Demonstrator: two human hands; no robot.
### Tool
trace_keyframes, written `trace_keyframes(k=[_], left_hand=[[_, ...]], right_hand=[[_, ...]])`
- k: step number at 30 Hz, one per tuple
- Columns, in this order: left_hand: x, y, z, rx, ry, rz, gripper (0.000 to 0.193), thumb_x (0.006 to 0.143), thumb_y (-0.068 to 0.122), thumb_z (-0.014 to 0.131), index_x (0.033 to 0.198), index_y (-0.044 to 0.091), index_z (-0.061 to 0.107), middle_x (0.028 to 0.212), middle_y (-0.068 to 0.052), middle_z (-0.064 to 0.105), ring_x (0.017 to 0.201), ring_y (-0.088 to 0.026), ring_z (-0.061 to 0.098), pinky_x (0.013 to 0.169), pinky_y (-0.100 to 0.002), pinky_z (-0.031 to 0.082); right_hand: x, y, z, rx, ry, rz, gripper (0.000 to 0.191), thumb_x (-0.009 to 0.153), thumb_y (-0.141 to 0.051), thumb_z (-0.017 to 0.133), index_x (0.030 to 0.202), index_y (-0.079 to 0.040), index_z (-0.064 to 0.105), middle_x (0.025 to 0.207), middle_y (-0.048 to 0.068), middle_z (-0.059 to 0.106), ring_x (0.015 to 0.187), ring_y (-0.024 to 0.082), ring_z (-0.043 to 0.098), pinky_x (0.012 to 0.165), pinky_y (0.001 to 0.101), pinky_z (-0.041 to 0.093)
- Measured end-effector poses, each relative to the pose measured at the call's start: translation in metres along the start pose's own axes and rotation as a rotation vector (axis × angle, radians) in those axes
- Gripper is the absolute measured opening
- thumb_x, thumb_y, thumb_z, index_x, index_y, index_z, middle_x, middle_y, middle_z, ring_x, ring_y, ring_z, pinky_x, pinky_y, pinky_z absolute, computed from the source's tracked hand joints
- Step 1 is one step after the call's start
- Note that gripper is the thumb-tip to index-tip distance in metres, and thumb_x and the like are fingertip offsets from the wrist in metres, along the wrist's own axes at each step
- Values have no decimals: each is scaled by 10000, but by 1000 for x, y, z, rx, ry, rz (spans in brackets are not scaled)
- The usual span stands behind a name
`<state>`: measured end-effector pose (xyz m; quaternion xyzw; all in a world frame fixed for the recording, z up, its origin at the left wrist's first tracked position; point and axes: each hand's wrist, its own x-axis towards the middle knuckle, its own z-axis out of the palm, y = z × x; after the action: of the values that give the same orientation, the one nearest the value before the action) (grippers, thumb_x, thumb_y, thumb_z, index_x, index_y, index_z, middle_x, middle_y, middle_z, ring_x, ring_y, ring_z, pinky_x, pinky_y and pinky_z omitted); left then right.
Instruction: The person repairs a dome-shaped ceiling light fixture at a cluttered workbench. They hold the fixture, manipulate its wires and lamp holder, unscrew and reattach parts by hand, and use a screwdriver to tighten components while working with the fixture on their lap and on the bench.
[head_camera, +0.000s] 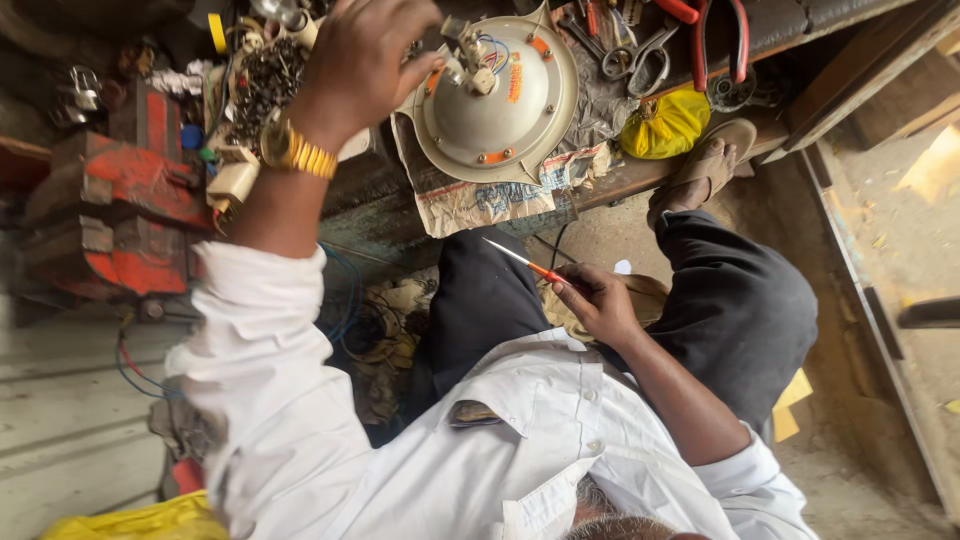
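A round cream metal motor housing (495, 115) with orange marks and a tuft of coloured wires (492, 50) lies on a sheet of newspaper (470, 200) on the workbench. My left hand (360, 65), with a gold watch on its wrist, reaches up, and its curled fingers hold the housing's left rim. My right hand (600, 300) rests over my lap, closed on a thin screwdriver (520, 260) with an orange handle. The screwdriver's tip points up and left toward the bench. Dark trousers cover my knees below the bench.
A red bench vise (120, 190) stands at the left, with a heap of small screws (265, 80) behind my left wrist. Scissors (640, 60), red-handled pliers (720, 40) and a yellow cloth bundle (665, 125) lie to the right. My sandalled foot (710, 165) rests by the bench edge.
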<state>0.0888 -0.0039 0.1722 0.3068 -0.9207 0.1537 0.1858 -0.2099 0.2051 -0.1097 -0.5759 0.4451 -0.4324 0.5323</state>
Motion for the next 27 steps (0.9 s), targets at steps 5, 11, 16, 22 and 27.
trace_keyframes(k=[5, 11, 16, 22, 27], left_hand=[[35, 2, 0, 90, -121, 55, 313, 883, 288, 892, 1029, 65, 727, 999, -104, 715, 939, -311, 698, 791, -443, 547], [52, -8, 17, -20, -112, 85, 380, 822, 215, 856, 1143, 43, 748, 1008, -109, 739, 917, -308, 721, 762, -425, 576], [47, -13, 42, -12, -128, -53, 321, 869, 274, 856, 1043, 26, 752, 913, -135, 745, 827, -296, 734, 710, -428, 587], [55, -15, 56, 113, -61, -260, 398, 918, 410, 856, 972, 28, 757, 736, -155, 714, 644, -306, 714, 545, -427, 579], [59, -6, 44, 187, -171, -138, 468, 870, 517, 845, 930, 57, 782, 755, -132, 731, 678, -291, 719, 563, -428, 583]], right_hand=[[0, 1, 3, -15, 24, -1, 247, 943, -138, 746, 1114, 35, 705, 935, 59, 723, 849, 72, 649, 747, 238, 542], [0, -5, 3, -123, 35, -64, 215, 950, -152, 749, 1071, 24, 732, 852, 52, 728, 776, 79, 620, 697, 245, 526], [-1, -12, 6, -175, 20, -39, 236, 946, -176, 752, 1078, 19, 737, 835, 49, 718, 747, 76, 616, 654, 247, 514], [8, -14, 11, -182, 10, -67, 254, 951, -199, 752, 1075, 22, 738, 796, 36, 705, 716, 68, 602, 638, 235, 506], [5, -15, 7, -159, 35, -39, 255, 948, -196, 749, 1070, 28, 735, 762, 23, 673, 684, 61, 558, 610, 230, 474]])
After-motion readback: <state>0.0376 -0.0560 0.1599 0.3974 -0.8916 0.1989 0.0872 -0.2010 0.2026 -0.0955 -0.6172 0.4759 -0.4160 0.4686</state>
